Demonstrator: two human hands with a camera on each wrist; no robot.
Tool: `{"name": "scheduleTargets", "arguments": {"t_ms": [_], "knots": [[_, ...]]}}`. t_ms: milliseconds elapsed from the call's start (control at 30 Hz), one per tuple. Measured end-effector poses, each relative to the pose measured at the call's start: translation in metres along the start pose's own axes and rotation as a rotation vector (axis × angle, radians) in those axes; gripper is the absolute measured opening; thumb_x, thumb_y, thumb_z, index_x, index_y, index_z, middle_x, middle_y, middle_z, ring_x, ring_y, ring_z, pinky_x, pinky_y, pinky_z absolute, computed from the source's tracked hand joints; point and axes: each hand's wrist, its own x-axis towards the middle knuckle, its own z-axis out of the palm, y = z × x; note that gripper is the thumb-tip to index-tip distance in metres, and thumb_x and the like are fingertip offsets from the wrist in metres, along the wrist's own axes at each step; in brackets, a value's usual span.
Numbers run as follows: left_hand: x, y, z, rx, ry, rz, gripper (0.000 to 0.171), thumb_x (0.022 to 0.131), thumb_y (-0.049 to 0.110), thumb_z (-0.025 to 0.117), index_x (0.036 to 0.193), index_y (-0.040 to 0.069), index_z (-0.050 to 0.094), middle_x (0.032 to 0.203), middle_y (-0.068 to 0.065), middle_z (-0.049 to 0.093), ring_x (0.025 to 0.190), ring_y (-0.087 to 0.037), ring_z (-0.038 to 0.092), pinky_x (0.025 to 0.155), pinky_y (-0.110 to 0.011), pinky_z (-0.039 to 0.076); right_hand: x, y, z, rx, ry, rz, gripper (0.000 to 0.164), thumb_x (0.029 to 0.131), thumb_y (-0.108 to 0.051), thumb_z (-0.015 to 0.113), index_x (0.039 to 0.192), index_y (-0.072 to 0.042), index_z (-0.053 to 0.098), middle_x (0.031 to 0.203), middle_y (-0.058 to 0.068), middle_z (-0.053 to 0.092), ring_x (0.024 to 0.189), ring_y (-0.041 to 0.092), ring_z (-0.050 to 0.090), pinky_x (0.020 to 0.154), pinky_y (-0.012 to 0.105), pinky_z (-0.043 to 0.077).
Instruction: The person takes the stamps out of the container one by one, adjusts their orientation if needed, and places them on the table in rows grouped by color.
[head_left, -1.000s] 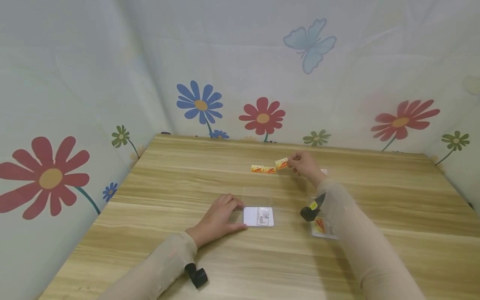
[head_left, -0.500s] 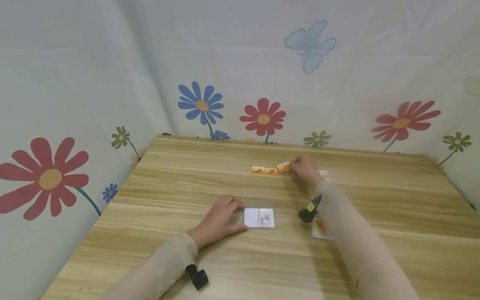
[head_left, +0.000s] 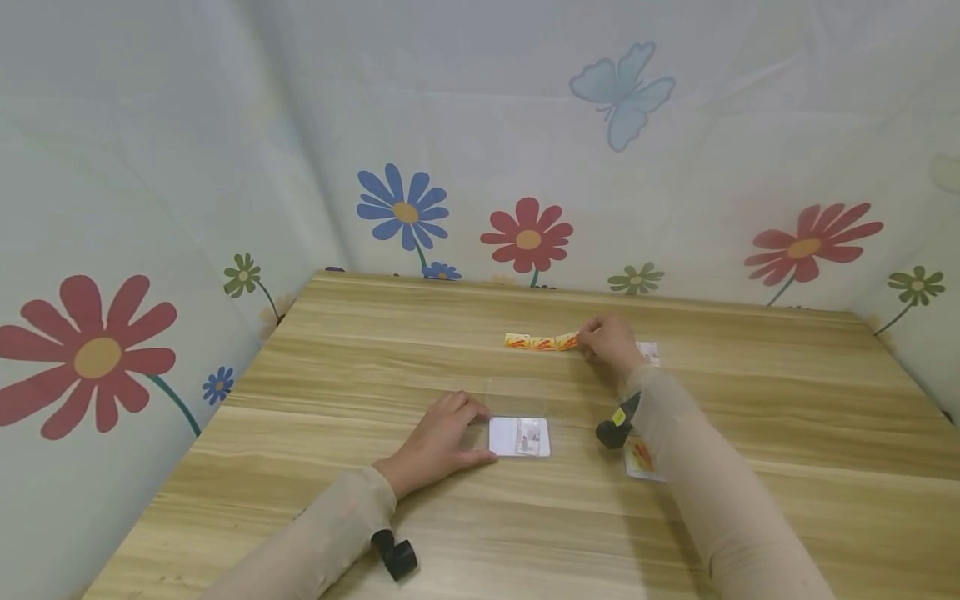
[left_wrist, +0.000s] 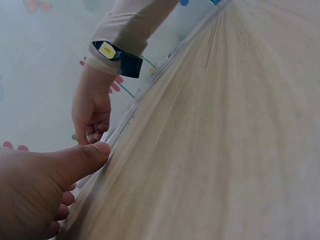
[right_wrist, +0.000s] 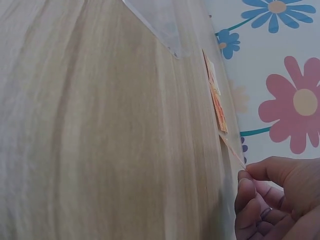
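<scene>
Far back on the table, my right hand (head_left: 609,340) pinches the right end of a small yellow-orange printed card (head_left: 567,342) between thumb and fingertip. In the right wrist view that card (right_wrist: 233,151) tilts, its held end raised off the wood. Two matching cards (head_left: 543,343) lie to its left in a row. Nearer, my left hand (head_left: 442,437) holds the left side of an unfolded clear plastic case (head_left: 502,437), thumb at the near corner and fingers at the far one. Inside the case's white bottom lies a small greyish printed card (head_left: 528,437).
A second clear case (head_left: 641,460) with an orange card lies partly hidden under my right forearm. Behind the right wrist, a pale printed card (head_left: 649,353) is partly covered. The wooden table (head_left: 375,333) meets a flower-printed curtain (head_left: 465,125) at the back.
My right hand has lowered the card it pinches down and slightly toward me, into line with the two others. The left hand stays at the case.
</scene>
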Motion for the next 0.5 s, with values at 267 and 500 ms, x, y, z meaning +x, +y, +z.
{"name": "scheduleTargets", "arguments": {"t_ms": [267,500], "knots": [[0.0010,0.0000,0.0012,0.006,0.011,0.007,0.049,0.073,0.039,0.081,0.110,0.011,0.064,0.107,-0.001,0.059,0.103,-0.019,0.053,0.094,-0.039,0.045,-0.0006,0.0005,0.0024,-0.007,0.017,-0.005,0.013,0.084,-0.007,0.059,0.091,0.002,0.064,0.069,0.005,0.061,0.063,0.014,0.053,0.059,0.021,0.045],[0.0011,-0.0005,0.0021,0.010,0.011,0.006,0.049,0.074,0.039,0.080,0.110,0.011,0.064,0.107,-0.001,0.059,0.103,-0.019,0.053,0.094,-0.039,0.044,0.0008,0.0018,0.0030,-0.076,0.025,-0.016,0.015,0.084,-0.009,0.059,0.087,0.003,0.067,0.068,0.005,0.063,0.063,0.014,0.053,0.059,0.021,0.043]]}}
